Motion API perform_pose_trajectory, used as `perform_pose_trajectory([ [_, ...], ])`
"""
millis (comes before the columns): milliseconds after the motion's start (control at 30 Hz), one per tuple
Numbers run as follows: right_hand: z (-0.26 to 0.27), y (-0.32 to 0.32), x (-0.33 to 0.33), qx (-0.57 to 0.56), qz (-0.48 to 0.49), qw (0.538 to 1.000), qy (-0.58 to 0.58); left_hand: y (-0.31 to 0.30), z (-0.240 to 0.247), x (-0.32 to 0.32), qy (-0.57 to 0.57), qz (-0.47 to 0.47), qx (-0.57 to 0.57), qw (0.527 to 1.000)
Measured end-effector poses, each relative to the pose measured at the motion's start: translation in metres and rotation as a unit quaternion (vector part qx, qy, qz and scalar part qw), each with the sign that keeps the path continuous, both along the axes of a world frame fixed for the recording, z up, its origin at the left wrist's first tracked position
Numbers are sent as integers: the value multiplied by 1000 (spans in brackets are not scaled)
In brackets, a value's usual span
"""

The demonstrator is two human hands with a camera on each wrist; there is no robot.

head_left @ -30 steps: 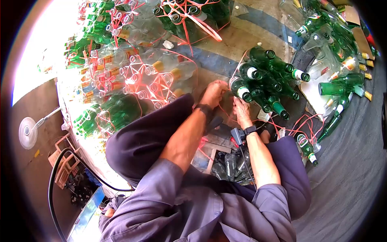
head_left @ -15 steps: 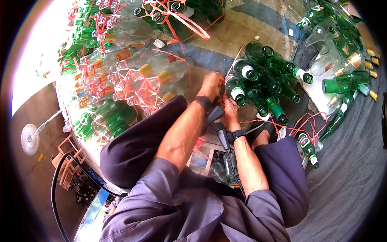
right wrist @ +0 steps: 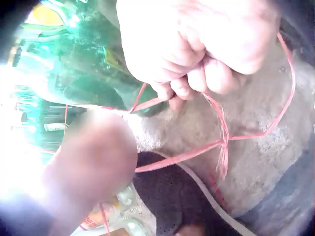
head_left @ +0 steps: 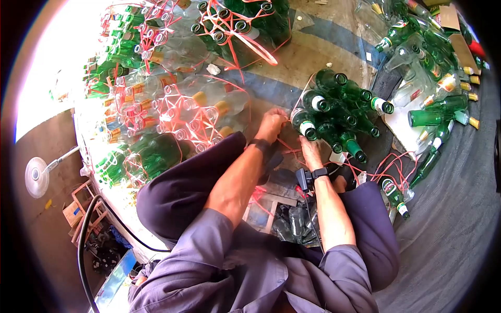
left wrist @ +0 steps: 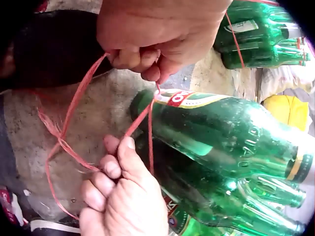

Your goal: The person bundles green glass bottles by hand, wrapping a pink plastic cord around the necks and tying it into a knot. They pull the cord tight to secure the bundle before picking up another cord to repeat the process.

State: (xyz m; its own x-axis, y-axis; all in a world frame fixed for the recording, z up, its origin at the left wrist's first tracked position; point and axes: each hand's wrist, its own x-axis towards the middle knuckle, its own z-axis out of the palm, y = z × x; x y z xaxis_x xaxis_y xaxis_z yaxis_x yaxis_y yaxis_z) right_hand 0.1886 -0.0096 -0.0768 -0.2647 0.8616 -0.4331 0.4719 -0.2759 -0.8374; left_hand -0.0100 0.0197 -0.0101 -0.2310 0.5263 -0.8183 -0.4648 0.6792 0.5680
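A pink twine [left wrist: 150, 128] runs round a cluster of upright green bottles [head_left: 342, 112] in front of the person. At its left side, the left hand [head_left: 274, 125] [left wrist: 162, 37] pinches the twine close to a bottle [left wrist: 216, 128] with a red and white label. Lower down, the right hand [head_left: 311, 154] [left wrist: 128, 196] grips another stretch between thumb and curled fingers. In the right wrist view the right hand [right wrist: 197, 44] is curled round the twine [right wrist: 197, 150], while the left hand [right wrist: 96, 157] is blurred. A frayed crossing of strands hangs beside the hands.
Bundles of clear bottles [head_left: 182, 112] tied with pink twine stand at the left, with a tied green bundle [head_left: 250, 31] behind. Loose bottles [head_left: 438, 109] lie at the right. One bottle [head_left: 395, 198] lies by the right knee, near tangled twine [head_left: 394, 167].
The hands came closer together at the twine, then moved apart again, the right one now lower beside the bottles. The head view has shifted slightly.
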Motion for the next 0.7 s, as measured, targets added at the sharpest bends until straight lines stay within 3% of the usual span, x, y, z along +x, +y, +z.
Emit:
perform_pose_trajectory([
  [67, 41, 10, 0, -87, 29, 995, -32, -13, -7, 1, -19, -7, 15, 1000],
  [100, 55, 6, -9, -78, -50, 996, -13, -18, -6, 4, -14, -6, 25, 1000],
  [200, 53, -2, -14, -100, -50, 993, -42, -29, -7, 7, -1, -33, 48, 998],
  [267, 43, -9, -17, -48, -41, 997, -42, -31, -5, 8, 8, -61, 61, 996],
  [367, 42, -21, -33, 27, -24, 996, -80, -30, -1, 12, 2, -28, 88, 996],
  [467, 44, -37, -42, 173, 6, 982, -75, -28, -5, 8, 79, -97, 73, 989],
  [533, 55, -44, -51, 169, 15, 981, -96, -25, -12, 6, 200, -200, 35, 959],
  [600, 76, -45, -54, 105, 79, 991, 34, -20, -3, 4, 228, -229, 17, 946],
  [667, 80, -42, -61, 101, 79, 991, 28, -17, 5, 1, 258, -257, -3, 931],
  [700, 72, -43, -64, 176, 109, 978, 13, -17, 4, 1, 222, -255, 5, 941],
])
